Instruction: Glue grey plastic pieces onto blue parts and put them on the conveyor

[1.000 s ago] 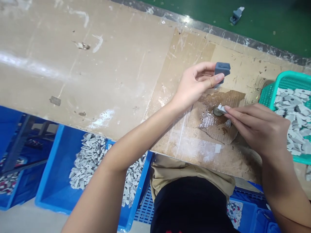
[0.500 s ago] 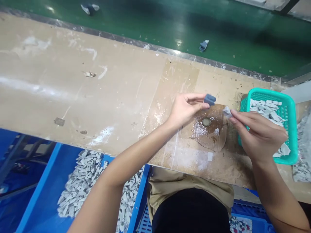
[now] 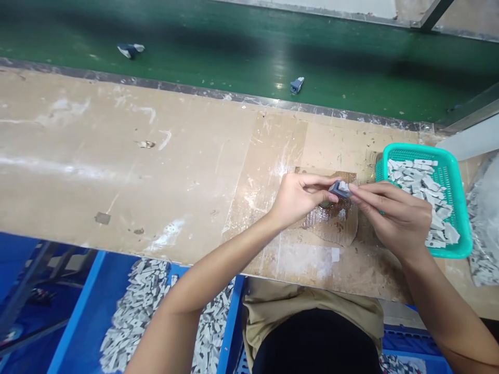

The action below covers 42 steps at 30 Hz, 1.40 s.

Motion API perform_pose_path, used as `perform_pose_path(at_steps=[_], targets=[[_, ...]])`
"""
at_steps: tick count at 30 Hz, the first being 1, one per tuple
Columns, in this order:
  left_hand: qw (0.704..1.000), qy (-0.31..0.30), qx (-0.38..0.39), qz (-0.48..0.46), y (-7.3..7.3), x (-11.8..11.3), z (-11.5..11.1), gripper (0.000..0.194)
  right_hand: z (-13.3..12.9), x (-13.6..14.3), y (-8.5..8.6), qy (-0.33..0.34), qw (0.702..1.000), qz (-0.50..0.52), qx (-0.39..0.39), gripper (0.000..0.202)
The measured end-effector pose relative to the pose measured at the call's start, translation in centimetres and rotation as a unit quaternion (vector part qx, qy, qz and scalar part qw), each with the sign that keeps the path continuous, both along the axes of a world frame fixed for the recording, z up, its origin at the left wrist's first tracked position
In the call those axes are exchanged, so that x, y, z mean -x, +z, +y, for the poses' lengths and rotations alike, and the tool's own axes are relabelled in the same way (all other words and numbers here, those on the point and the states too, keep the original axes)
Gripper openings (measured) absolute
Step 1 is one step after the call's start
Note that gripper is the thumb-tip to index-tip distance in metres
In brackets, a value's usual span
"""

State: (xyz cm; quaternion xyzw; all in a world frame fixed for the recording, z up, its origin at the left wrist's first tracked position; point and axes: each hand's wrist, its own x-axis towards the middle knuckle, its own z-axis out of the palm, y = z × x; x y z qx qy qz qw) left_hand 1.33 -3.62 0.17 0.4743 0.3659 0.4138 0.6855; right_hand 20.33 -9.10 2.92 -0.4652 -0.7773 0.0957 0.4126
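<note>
Between the thumb and forefinger of my left hand [image 3: 298,198] is a small blue-grey plastic part [image 3: 338,191]. My right hand [image 3: 401,213] pinches a small light-grey plastic piece [image 3: 344,186], which meets the blue-grey part from the right. The fingertips of both hands almost touch and cover some of the two pieces. Beneath them lies a ragged scrap of brown cardboard [image 3: 331,234], wet and shiny, with a round spot partly hidden by my left fingers.
A green basket [image 3: 463,208] of light-grey pieces stands right, beside a clear plastic bag [image 3: 485,228]. Behind the worktable [image 3: 187,171] runs a green belt [image 3: 218,62] with two blue-and-white parts, one here [image 3: 297,85]. Blue bins [image 3: 83,306] of grey pieces sit below the front edge.
My hands have come together, and the light-grey piece now meets the blue-grey part. The parts on the belt have shifted left in view. The camera has tilted slightly.
</note>
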Motion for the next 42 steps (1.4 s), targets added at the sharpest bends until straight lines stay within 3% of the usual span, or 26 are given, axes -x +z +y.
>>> perform_pose_path(at_steps=[13, 18, 21, 23, 26, 29, 33, 37, 42], targets=[[0.998, 0.037, 0.037, 0.030, -0.5, -0.3, -0.8, 0.022, 0.3, 0.3, -0.5, 0.041, 0.992, 0.016, 0.122, 0.025], [0.993, 0.005, 0.111, 0.049, -0.1, -0.1, -0.1, 0.036, 0.6, 0.4, 0.1, 0.007, 0.985, -0.013, 0.172, 0.028], [0.987, -0.011, 0.158, 0.014, 0.5, 0.6, 1.0, 0.049, 0.5, -1.6, 1.1, -0.072, 0.990, -0.038, 0.115, 0.032], [0.990, -0.003, 0.132, 0.048, 0.6, 1.4, 2.5, 0.055, 0.5, -4.0, 0.9, -0.128, 0.987, -0.082, 0.059, 0.031], [0.979, 0.046, 0.011, 0.196, 0.3, 2.6, 6.3, 0.044, 0.7, -7.7, -1.2, -0.154, 0.974, -0.165, 0.031, 0.031], [0.943, 0.121, -0.081, 0.300, 0.0, 3.1, 11.5, 0.029, 0.8, -9.5, -4.5, -0.144, 0.961, -0.221, 0.084, 0.032], [0.896, 0.184, -0.150, 0.376, -0.3, 2.3, 17.8, 0.026, 0.9, -9.2, -7.1, -0.141, 0.967, -0.168, 0.131, 0.026], [0.847, 0.223, -0.204, 0.437, -0.1, 1.7, 21.4, 0.017, 0.9, -9.0, -6.7, -0.100, 0.978, -0.102, 0.152, 0.027], [0.787, 0.291, -0.195, 0.507, 0.2, 2.6, 23.7, 0.043, 0.7, -9.4, -4.9, -0.062, 0.970, -0.090, 0.217, 0.022]])
